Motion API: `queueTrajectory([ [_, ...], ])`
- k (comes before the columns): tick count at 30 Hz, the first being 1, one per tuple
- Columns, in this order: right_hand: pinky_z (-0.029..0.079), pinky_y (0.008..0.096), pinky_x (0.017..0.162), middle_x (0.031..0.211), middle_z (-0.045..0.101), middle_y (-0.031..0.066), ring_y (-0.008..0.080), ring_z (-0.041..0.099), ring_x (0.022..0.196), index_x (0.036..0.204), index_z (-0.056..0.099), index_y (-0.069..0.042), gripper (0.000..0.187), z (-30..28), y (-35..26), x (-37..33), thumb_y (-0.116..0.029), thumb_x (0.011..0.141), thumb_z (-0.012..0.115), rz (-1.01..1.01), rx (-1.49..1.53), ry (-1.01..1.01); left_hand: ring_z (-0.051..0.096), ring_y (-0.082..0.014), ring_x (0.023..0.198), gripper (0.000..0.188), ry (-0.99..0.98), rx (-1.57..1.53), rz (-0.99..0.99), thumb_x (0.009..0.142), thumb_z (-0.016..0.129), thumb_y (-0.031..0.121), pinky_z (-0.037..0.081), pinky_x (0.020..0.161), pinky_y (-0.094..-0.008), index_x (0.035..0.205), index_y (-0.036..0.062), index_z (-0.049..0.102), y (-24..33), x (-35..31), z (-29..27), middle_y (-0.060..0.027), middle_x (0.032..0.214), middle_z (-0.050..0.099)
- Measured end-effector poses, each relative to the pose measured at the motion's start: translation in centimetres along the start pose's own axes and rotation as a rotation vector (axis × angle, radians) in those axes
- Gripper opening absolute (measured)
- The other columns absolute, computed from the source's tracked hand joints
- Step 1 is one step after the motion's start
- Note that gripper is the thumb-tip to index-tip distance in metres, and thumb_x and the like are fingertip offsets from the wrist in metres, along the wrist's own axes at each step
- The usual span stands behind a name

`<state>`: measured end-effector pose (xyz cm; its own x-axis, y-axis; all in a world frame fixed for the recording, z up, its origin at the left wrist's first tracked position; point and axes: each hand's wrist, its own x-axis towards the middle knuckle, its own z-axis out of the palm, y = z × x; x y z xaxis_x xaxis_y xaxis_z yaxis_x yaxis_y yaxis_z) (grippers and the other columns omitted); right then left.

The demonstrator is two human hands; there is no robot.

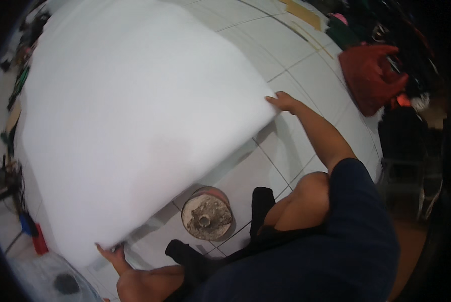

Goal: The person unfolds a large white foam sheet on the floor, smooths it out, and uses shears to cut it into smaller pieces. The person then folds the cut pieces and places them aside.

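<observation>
A large smooth white sheet (135, 100) stretches away over the tiled floor. I cannot tell whether it is paper, cloth or foam. My left hand (114, 255) grips its near left edge, thumb on top and fingers mostly hidden underneath. At the right corner, my right hand (284, 102) holds the same edge with the arm stretched out. The near edge is lifted off the floor and casts a shadow. Just below that edge, between my feet, stands a round concrete-filled base (207, 216) with a short tube in its middle.
White floor tiles (316, 75) show to the right. A red bag (369, 78) sits there beside a dark heap. Clear plastic (54, 279) lies at the lower left, near a red object (39, 241). A small cluttered stand (2, 176) is at the left. Cardboard (303, 14) lies far off.
</observation>
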<state>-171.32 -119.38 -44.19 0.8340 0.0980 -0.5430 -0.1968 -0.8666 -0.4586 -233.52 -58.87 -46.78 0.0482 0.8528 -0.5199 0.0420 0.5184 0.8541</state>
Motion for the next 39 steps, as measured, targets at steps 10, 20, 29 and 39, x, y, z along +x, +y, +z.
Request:
queueTrajectory([
  [10,0.043,0.0424,0.106,0.140,0.053,0.0251,0.0327,0.054,0.126,0.143,0.043,0.007,0.077,-1.2,0.4,1.2,-0.051,0.096,0.061,0.040,0.013,-0.118,0.031,-0.0466,0.142,0.071,-0.002,-0.076,-0.220,0.100,0.034,0.062,0.018,0.107,-0.0765,0.153,0.0146,0.034,-1.1,4.6,2.1,-0.0124,0.158,0.035],
  [20,0.054,0.0394,0.075,0.089,0.066,0.0143,0.0284,0.066,0.081,0.122,0.060,-0.007,0.060,10.3,-19.1,-16.9,-0.045,0.081,0.081,-0.778,-0.331,-0.372,0.042,-0.0462,0.135,0.078,0.111,-0.057,-0.121,0.098,0.040,0.064,0.030,0.104,-0.0736,0.152,0.0078,0.035,-0.7,3.1,2.5,-0.0155,0.153,0.041],
  [29,0.050,0.0473,0.050,0.072,0.065,0.0130,0.0335,0.066,0.063,0.099,0.056,-0.011,0.036,19.8,-16.2,-24.4,-0.042,0.086,0.069,-1.637,-0.611,-0.776,0.053,-0.0400,0.126,0.082,0.202,-0.020,-0.154,0.095,0.051,0.062,0.045,0.098,-0.0624,0.146,-0.0012,0.040,-1.5,2.0,4.3,-0.0193,0.143,0.050],
  [39,0.052,0.0360,0.047,0.061,0.063,0.0070,0.0256,0.065,0.051,0.089,0.063,-0.011,0.032,10.1,-26.3,-29.2,-0.038,0.081,0.079,-1.307,-0.137,-0.345,0.054,-0.0390,0.124,0.085,0.215,-0.132,-0.151,0.095,0.057,0.059,0.046,0.101,-0.0614,0.146,-0.0041,0.030,-1.9,2.4,3.0,-0.0219,0.143,0.046],
])
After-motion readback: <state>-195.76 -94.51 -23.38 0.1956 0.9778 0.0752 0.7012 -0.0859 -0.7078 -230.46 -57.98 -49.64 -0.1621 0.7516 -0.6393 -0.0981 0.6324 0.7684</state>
